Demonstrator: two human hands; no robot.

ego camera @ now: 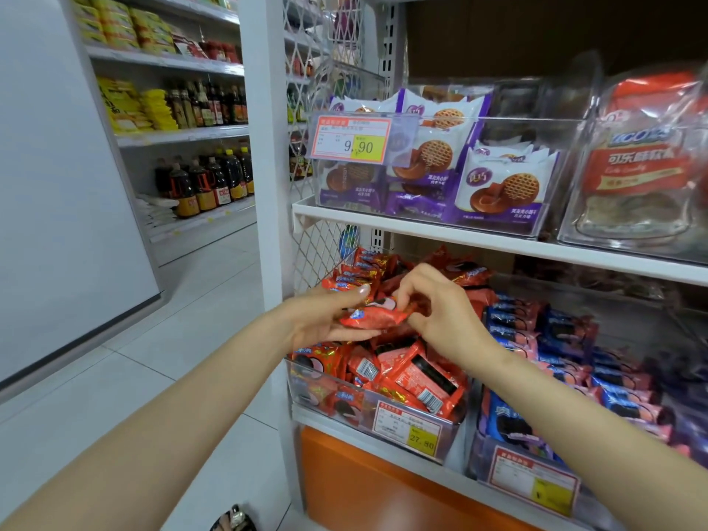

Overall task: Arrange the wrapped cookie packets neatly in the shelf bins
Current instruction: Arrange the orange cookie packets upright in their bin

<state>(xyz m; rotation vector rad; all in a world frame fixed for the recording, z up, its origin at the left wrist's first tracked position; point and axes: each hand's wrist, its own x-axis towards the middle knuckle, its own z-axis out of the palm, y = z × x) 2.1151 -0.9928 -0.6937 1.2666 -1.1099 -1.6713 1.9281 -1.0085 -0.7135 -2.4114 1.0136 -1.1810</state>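
Head view: two bare hands meet over the lower shelf, sharing one red packet (pixel 373 315) between them. The left hand (pixel 325 320) grasps its left end, fingers beneath and thumb above; the right hand (pixel 440 316) pinches the right end between thumb and forefinger. The packet is held lengthwise just above a heap of red packets (pixel 413 373), too many and too jumbled to count, which fills the clear bin (pixel 306 381) at the left end of that shelf. Just beside it on the right, a second bin (pixel 483 450) holds blue packets (pixel 567 339) in rough overlapping rows, well over a dozen. Two white shelf boards show. On the upper board (pixel 421 224), a third bin (pixel 551 178) holds purple packets (pixel 505 185), at least six showing, several upright and facing out. To its right, a fourth bin (pixel 574 224) holds one large red bag (pixel 643 166). Three price tags are in sight: one reading 9.90 (pixel 350 139) on the purple bin, one reading 27.80 (pixel 410 431) on the red bin, and one (pixel 534 479) on the blue bin whose figures are too blurred to read.
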